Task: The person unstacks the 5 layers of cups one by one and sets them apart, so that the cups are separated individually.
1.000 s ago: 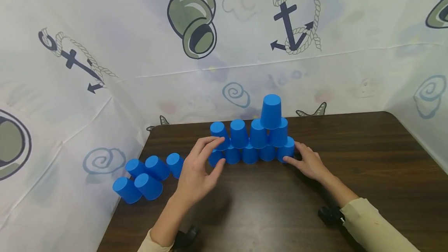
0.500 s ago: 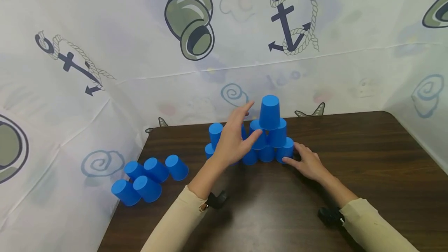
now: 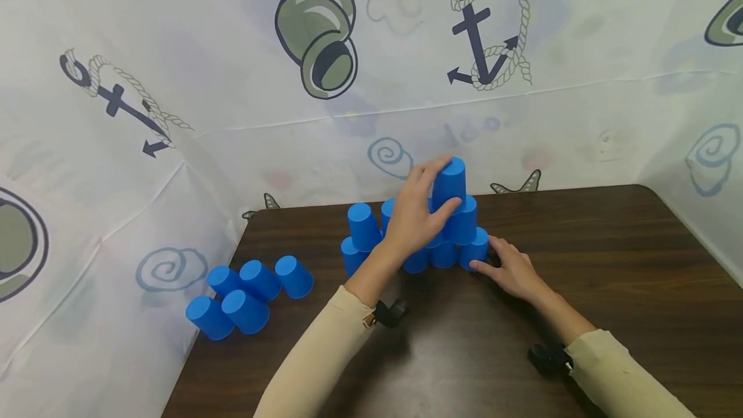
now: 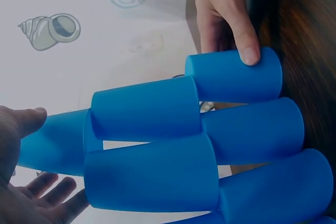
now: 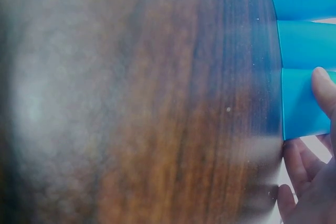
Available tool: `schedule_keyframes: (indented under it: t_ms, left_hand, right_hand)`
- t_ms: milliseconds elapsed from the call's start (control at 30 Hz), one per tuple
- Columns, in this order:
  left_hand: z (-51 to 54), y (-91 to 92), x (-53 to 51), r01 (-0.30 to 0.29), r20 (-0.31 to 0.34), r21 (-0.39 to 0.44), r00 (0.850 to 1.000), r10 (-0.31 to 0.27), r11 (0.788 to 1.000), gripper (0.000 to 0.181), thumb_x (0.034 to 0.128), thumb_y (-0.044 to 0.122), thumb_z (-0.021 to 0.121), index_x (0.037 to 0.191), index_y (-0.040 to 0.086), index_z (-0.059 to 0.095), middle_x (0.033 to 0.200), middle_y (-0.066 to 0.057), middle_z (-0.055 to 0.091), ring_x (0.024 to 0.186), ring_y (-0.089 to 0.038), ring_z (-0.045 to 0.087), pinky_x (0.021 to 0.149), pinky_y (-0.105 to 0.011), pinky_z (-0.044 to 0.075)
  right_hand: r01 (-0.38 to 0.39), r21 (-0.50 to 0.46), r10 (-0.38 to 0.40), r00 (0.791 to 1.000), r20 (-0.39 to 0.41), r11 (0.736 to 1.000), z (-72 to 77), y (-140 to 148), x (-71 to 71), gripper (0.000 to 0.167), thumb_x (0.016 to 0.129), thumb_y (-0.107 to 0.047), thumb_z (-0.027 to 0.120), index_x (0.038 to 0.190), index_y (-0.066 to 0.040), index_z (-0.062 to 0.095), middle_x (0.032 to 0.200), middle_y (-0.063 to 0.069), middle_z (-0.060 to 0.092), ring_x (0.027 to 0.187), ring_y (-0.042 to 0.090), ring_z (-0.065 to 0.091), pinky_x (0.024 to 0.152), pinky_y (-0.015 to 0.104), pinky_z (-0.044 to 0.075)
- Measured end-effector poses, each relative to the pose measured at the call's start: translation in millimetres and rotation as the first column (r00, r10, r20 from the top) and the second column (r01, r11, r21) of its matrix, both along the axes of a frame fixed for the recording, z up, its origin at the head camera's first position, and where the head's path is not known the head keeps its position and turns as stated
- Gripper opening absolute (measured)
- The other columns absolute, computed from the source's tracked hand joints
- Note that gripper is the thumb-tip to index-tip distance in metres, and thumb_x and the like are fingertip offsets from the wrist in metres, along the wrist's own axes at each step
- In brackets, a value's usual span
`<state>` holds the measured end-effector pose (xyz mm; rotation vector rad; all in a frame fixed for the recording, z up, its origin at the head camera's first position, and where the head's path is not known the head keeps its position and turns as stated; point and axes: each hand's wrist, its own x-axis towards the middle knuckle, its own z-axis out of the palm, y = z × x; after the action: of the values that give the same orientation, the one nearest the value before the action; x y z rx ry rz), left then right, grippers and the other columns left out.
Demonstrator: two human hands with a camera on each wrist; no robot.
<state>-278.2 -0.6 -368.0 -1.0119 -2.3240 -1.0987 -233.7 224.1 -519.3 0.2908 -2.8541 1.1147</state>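
Upside-down blue plastic cups stand stacked in a wall, with two rows and a single cup on a third level. My left hand (image 3: 413,221) holds that top cup (image 3: 454,179) from the left. In the left wrist view its thumb (image 4: 31,119) lies on one side of the cup (image 4: 60,142) and the fingers reach round the other. At the right end of the bottom row, my right hand (image 3: 513,271) holds the end cup (image 3: 475,249). The right wrist view shows the thumb (image 5: 323,87) on this cup's face (image 5: 304,103). My left hand and forearm hide part of the wall.
Several loose upside-down blue cups (image 3: 246,311) stand in a group on the left of the dark wooden table (image 3: 464,353). A white patterned cloth (image 3: 261,95) hangs behind the table and along its sides.
My left hand has moved right and up, from the wall's left end across its front to the top cup, and now holds it. The right hand stays on the end cup.
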Motion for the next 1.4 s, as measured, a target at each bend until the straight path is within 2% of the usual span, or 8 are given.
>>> schedule_keyframes:
  t_ms: [367,567,767,1033,1133,1233,1300,1400]
  left_hand:
    - [-1.6,2.8,-2.1,-0.005,0.033,0.044,0.999,0.003,0.999,0.064,0.0931,0.021,0.069,0.15,0.021,0.038,0.142,-0.007,0.047,0.124,-0.019,0.053,0.093,-0.033,0.052]
    - [2.4,-3.7,3.8,0.053,0.026,0.131,0.998,-0.057,0.99,0.064,0.0922,0.017,0.069,0.148,0.019,0.039,0.14,-0.006,0.049,0.124,-0.017,0.052,0.092,-0.041,0.053]
    - [8.1,-33.8,27.6,0.04,-0.01,0.208,0.999,-0.039,0.977,0.066,0.0897,0.016,0.073,0.147,0.016,0.041,0.139,-0.006,0.051,0.122,-0.019,0.054,0.09,-0.043,0.054]
    - [-1.1,-111.6,69.0,-0.109,0.04,0.265,0.994,0.102,0.958,0.07,0.0847,0.013,0.078,0.145,0.02,0.045,0.134,-0.004,0.054,0.117,-0.021,0.055,0.086,-0.045,0.056]
    - [-10.4,-145.8,88.8,-0.207,0.069,0.277,0.978,0.195,0.938,0.072,0.0821,0.011,0.08,0.145,0.017,0.045,0.135,-0.003,0.054,0.116,-0.023,0.057,0.084,-0.049,0.056]
    - [-22.8,-178.3,106.6,-0.325,0.097,0.258,0.946,0.31,0.91,0.075,0.0795,0.01,0.082,0.145,0.019,0.046,0.134,-0.002,0.056,0.114,-0.023,0.059,0.083,-0.052,0.055]
    - [-32.2,-197.5,116.2,-0.404,0.116,0.228,0.914,0.388,0.886,0.078,0.078,0.011,0.083,0.145,0.023,0.046,0.133,-0.003,0.057,0.113,-0.024,0.059,0.082,-0.054,0.055]
    - [-47.0,-221.0,128.4,-0.531,0.132,0.142,0.847,0.515,0.836,0.082,0.076,0.012,0.085,0.146,0.027,0.045,0.131,-0.007,0.057,0.11,-0.028,0.06,0.079,-0.058,0.054]
  right_hand:
    - [-0.005,0.005,0.005,1.0,-0.008,1.0,1.2,-1,0.7,0.071,0.094,-0.045,0.062,0.144,0.0,0.04,0.133,0.026,0.054,0.123,0.049,0.046,0.095,0.071,0.03]
    - [-0.012,0.005,0.012,1.0,-0.022,1.0,0.0,-2,-0.2,0.068,0.095,-0.043,0.063,0.143,0.0,0.041,0.132,0.026,0.055,0.122,0.048,0.047,0.095,0.071,0.031]
    - [-0.015,0.001,0.015,1.0,-0.009,1.0,-1.1,-3,-0.4,0.071,0.094,-0.044,0.063,0.145,0.0,0.04,0.135,0.026,0.053,0.125,0.049,0.045,0.096,0.072,0.029]
    - [-0.011,0.009,0.011,1.0,0.005,1.0,-0.6,-3,-0.1,0.073,0.095,-0.046,0.062,0.145,0.002,0.039,0.136,0.028,0.051,0.126,0.049,0.043,0.096,0.072,0.027]
    - [-0.01,0.013,0.01,1.0,0.012,1.0,0.0,-3,0.5,0.073,0.095,-0.046,0.062,0.145,0.002,0.039,0.136,0.028,0.051,0.126,0.049,0.043,0.096,0.072,0.027]
    - [-0.01,0.014,0.01,1.0,0.005,1.0,0.5,-2,1.1,0.071,0.095,-0.045,0.062,0.144,0.003,0.04,0.134,0.028,0.053,0.124,0.049,0.044,0.095,0.071,0.028]
    - [-0.008,0.014,0.008,1.0,-0.001,1.0,0.8,-1,1.3,0.07,0.095,-0.044,0.062,0.143,0.003,0.04,0.132,0.027,0.054,0.123,0.048,0.045,0.095,0.071,0.029]
    - [-0.008,0.014,0.008,1.0,-0.006,1.0,1.8,0,1.1,0.07,0.095,-0.043,0.062,0.143,0.003,0.04,0.131,0.027,0.055,0.123,0.048,0.046,0.095,0.071,0.03]
